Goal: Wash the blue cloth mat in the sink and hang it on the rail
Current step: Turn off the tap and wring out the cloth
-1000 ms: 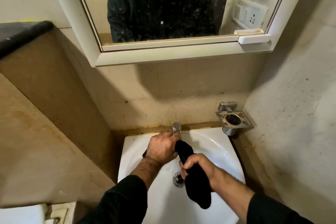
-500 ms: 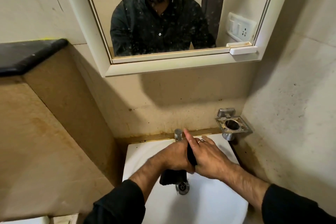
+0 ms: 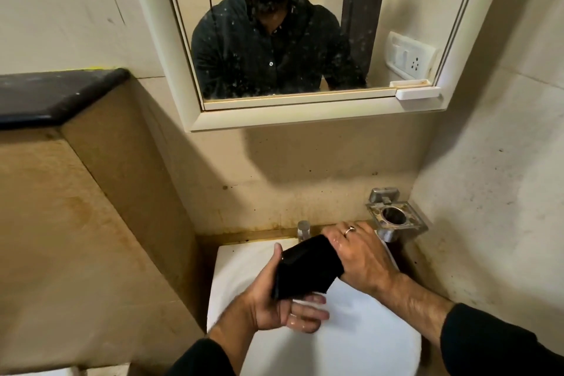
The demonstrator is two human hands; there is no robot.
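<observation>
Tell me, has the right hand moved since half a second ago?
Yes. The right hand has shifted right, away from the tap and toward the metal holder, gripping the dark cloth.

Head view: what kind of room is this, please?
Most likely a small bathroom: a white sink with a tap, a wall mirror above it, and a metal holder beside.

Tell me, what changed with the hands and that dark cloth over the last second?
The dark cloth, which dangled from the right hand a second ago, was bunched between both hands and is now stretched between them above the sink. The left hand dropped toward the camera and holds the cloth's lower end; the right moved back toward the tap. Both hands kept hold of it; the fixtures look unchanged.
</observation>
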